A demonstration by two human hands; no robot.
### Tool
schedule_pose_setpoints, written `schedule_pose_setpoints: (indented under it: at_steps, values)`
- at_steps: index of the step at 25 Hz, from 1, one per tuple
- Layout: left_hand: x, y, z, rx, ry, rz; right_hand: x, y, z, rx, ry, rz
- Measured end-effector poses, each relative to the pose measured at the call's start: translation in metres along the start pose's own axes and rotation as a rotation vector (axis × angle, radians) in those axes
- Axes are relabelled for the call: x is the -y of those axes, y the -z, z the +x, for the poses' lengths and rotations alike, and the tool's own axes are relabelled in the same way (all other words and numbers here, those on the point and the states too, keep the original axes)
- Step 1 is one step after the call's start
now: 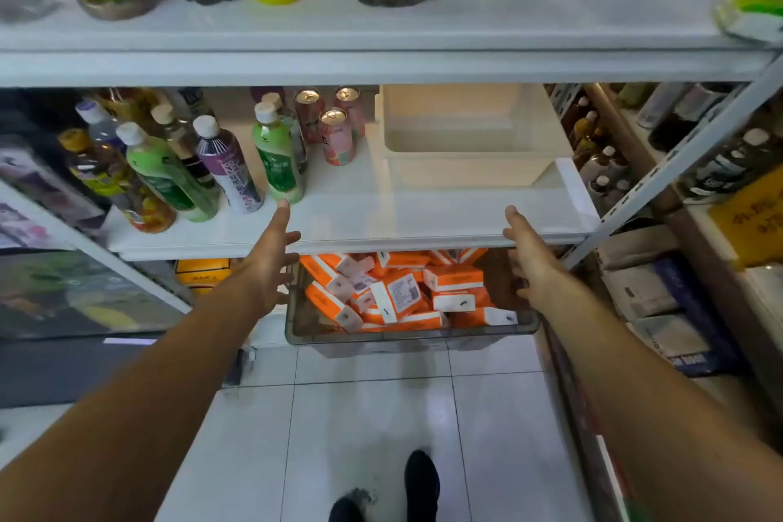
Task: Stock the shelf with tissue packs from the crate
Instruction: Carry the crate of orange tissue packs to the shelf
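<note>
1. At the front edge of the middle shelf, both my arms reach forward. My left hand is spread, fingers straight, holding nothing. Its longest fingertip comes up just beside the base of a green bottle.
2. My right hand is also spread and holds nothing. Its fingers rise over the shelf's front edge, near the right corner.
3. Between my hands the shelf surface is bare white. I judge that this gap is where the packs should go.
4. Behind that gap, toward the back right of the shelf, sits a white plastic bin with nothing visible inside it.
5. The left half of the shelf holds upright bottles, with three pink cans behind them.
6. Below the shelf, on the tiled floor, stands a clear grey crate, partly tucked under the shelf's edge. The orange-and-white tissue packs lie heaped in it at all angles, none on the shelf yet.
7. My hands frame the crate from above, likely ready to drop down and lift packs out.
8. An upper shelf carries larger bottles.
</note>
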State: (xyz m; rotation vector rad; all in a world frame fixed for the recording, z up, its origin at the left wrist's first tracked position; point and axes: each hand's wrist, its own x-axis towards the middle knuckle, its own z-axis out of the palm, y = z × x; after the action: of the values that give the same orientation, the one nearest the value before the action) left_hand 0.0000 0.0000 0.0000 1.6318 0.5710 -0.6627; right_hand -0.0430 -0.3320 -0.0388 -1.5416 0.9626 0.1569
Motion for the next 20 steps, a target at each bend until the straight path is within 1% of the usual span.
schedule_pose_setpoints:
  at_steps: [4, 7, 10, 12, 14, 16, 20]
  values:
    - [0.003, -0.015, 0.027, -0.018, 0.044, -0.005, -0.006, 0.001, 0.028, 0.045, -0.042, -0.051]
    - [0.008, -0.024, 0.047, -0.029, 0.071, -0.020, -0.015, -0.002, 0.051, 0.023, -0.059, -0.094]
    - [0.019, -0.024, 0.071, -0.084, 0.039, -0.022, -0.022, -0.003, 0.074, -0.023, -0.017, -0.143]
    - [0.029, -0.022, 0.086, -0.183, 0.003, 0.041, -0.032, -0.001, 0.090, -0.041, 0.018, -0.227]
    - [0.036, -0.021, 0.096, -0.261, -0.088, 0.067, -0.044, 0.002, 0.103, -0.061, 0.073, -0.317]
    - [0.043, -0.021, 0.106, -0.292, -0.162, 0.072, -0.054, 0.003, 0.117, -0.095, 0.070, -0.367]
    - [0.044, -0.026, 0.127, -0.282, -0.099, 0.058, -0.062, 0.002, 0.140, -0.111, 0.033, -0.431]
